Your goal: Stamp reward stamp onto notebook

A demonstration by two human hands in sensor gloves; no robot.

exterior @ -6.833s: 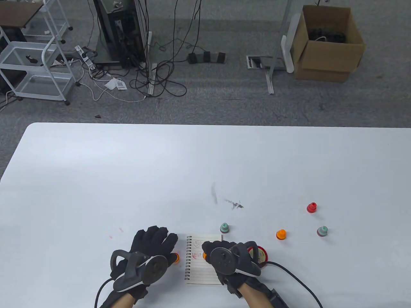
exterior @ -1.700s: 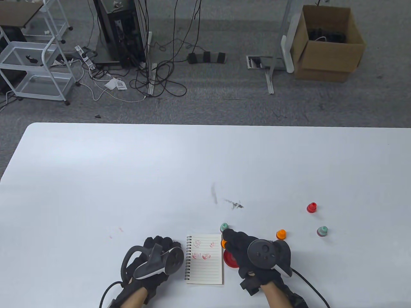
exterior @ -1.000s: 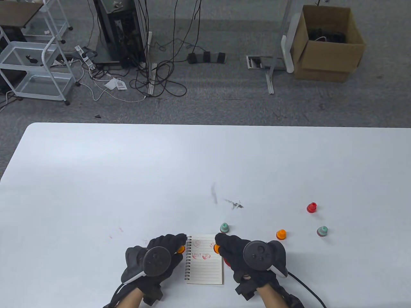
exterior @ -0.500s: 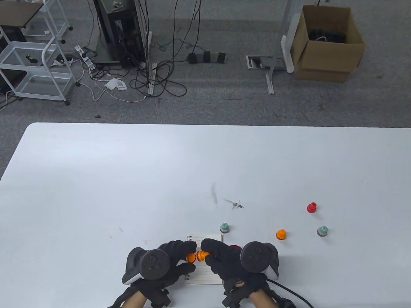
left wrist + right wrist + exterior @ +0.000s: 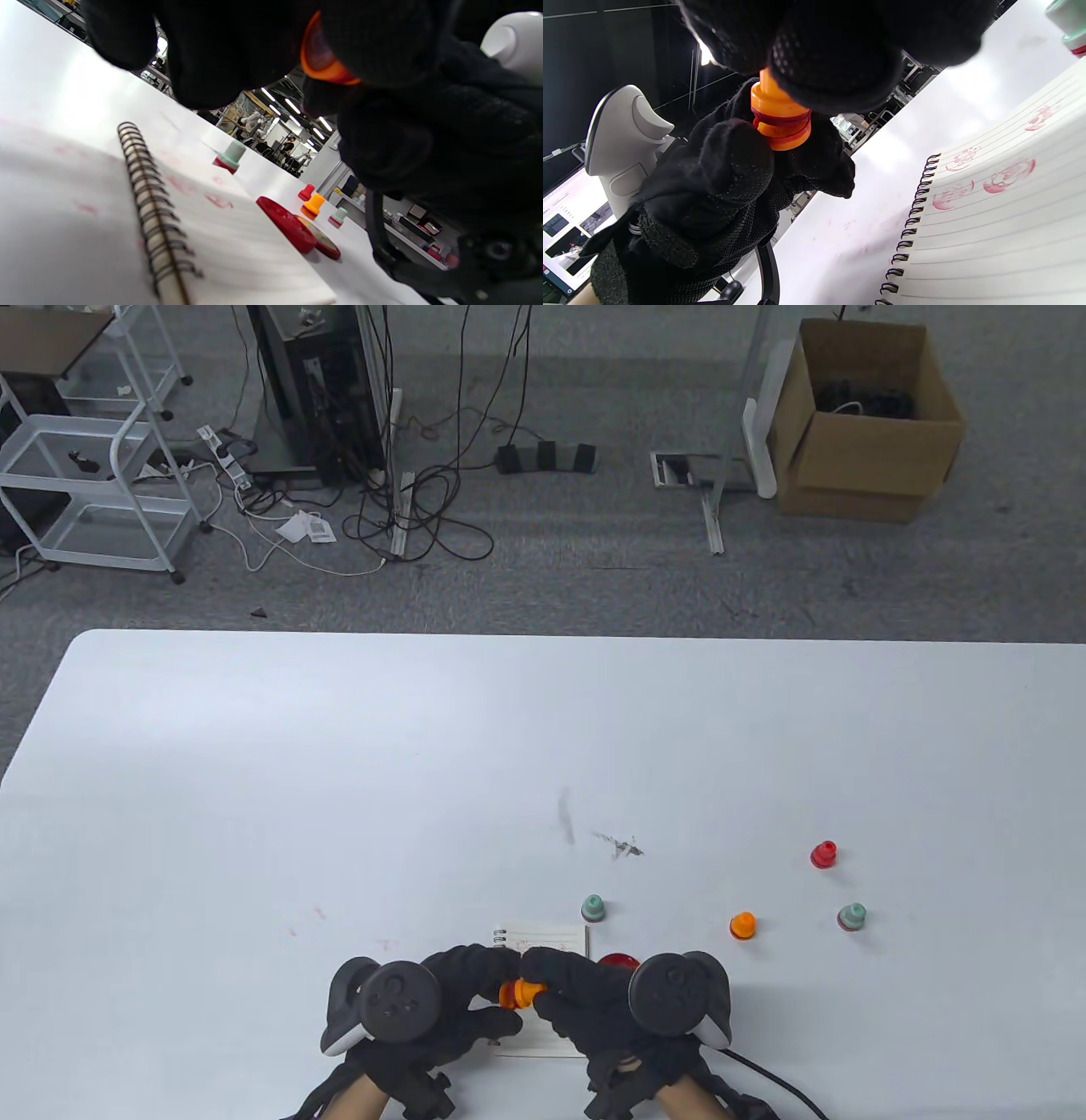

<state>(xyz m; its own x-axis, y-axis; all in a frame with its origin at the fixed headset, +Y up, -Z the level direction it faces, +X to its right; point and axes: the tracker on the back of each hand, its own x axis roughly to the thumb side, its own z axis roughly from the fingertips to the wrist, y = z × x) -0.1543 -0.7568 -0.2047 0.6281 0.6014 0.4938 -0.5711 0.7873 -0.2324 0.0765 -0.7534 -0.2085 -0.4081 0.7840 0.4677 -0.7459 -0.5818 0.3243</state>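
A small orange stamp (image 5: 516,993) hangs just above the spiral notebook (image 5: 551,937), held between both gloved hands. My right hand (image 5: 551,984) pinches its handle end (image 5: 778,114). My left hand (image 5: 485,988) curls round the orange cap end (image 5: 318,59), which is pressed against the stamp. The notebook (image 5: 1001,220) lies flat on the table near the front edge, and its lined page carries several red stamp prints. The hands cover most of the page in the table view.
A red ink pad (image 5: 618,960) lies open just right of the notebook. Other small stamps stand to the right: a teal one (image 5: 593,909), an orange one (image 5: 742,926), a red one (image 5: 823,855) and another teal one (image 5: 852,917). Dark smudges (image 5: 624,846) mark the white table.
Both hands came together over the notebook from either side. The orange cap in my left hand and the stamp in my right, slightly apart half a second ago, are now joined.
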